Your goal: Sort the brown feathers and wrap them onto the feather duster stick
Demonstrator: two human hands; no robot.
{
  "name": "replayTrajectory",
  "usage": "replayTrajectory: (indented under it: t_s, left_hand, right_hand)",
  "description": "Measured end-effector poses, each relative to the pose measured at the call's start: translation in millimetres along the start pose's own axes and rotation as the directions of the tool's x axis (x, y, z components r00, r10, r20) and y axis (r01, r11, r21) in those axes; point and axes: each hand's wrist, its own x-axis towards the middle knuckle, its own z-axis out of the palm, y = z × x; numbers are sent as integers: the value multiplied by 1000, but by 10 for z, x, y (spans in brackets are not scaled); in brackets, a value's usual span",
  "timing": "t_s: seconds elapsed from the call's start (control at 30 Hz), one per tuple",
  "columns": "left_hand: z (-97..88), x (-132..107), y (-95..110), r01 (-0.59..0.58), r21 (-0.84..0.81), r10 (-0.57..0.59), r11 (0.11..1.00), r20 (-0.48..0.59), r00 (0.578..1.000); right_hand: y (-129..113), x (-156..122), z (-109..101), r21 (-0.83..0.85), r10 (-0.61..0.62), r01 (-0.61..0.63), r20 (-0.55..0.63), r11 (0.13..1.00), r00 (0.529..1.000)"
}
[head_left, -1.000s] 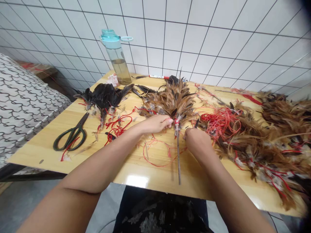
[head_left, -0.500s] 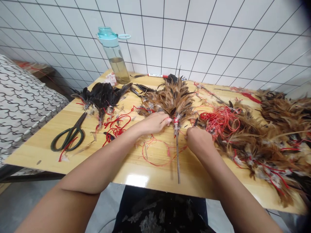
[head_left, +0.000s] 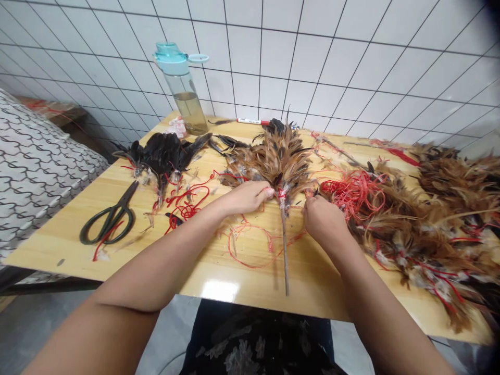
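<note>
A brown feather duster (head_left: 287,156) lies in the middle of the table, its feathers bound to a thin stick (head_left: 285,250) with red string (head_left: 282,194). Just left of the binding is my left hand (head_left: 253,197), its fingers pinched together on a strand of the string. My right hand (head_left: 324,216) is closed in a fist to the right of the stick, with red strands showing at its fingers. Whatever else lies inside that fist is hidden. A thin loop of red string (head_left: 250,266) rests on the table below the hands.
Black scissors (head_left: 111,216) and black feather bunches (head_left: 166,156) lie at the left. A water bottle (head_left: 187,99) stands at the back beside a red-and-white marker (head_left: 252,121). Tangled red string (head_left: 353,192) and a heap of brown feather bunches (head_left: 422,229) cover the right side.
My right hand has shifted slightly right, away from the stick, and turned a little. My left hand and the feather duster stay nearly in place.
</note>
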Motion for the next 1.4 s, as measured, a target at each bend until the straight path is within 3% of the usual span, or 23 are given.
replayTrajectory:
  t_s: [0.1,0.2,0.3,0.37,0.43,0.53,0.63,0.77,0.97,1.03,1.17,1.3,1.4]
  left_hand:
    - [-10,6,-15,-20,-97,16,995,-40,999]
    - [-10,17,-2,-92,-135,73,987,-141,987]
    - [8,22,45,-141,-209,90,968,-238,967]
    - [35,19,89,-138,-336,50,932,-258,965]
    - [76,15,133,-108,-506,-23,856,-246,969]
    - [161,26,179,-52,-743,-119,667,-175,977]
    - [255,66,188,-12,-853,-148,522,-105,983]
    - [319,100,182,6,-894,-179,448,-84,980]
    - [218,37,186,-34,-942,-38,333,-50,998]
    - [193,29,185,-30,-937,-24,348,-40,999]
    - [239,64,182,-27,-876,-41,482,-53,998]
    - [346,109,170,-68,-782,-45,620,-122,991]
    - [374,117,150,-86,-703,-46,706,-167,985]
  right_hand:
    - [14,48,-71,104,-14,20,-56,994,998]
    - [59,78,-122,331,-68,77,-41,940,997]
    - [106,95,-147,677,-137,57,66,734,988]
    - [119,112,-154,817,-171,9,109,576,979]
    - [114,139,-159,876,-179,-33,135,481,975]
    - [72,188,-173,914,-173,-78,158,398,972]
    - [9,233,-211,936,-170,-64,130,346,977]
    - [-76,289,-283,951,-186,24,36,310,982]
    - [-162,334,-386,930,-219,42,43,365,975]
    - [-169,333,-403,934,-196,26,48,356,980]
    - [-164,317,-383,946,-179,43,16,321,984]
    - [-195,274,-349,949,-245,124,-51,291,968]
    - [-213,232,-354,952,-298,123,-36,280,954]
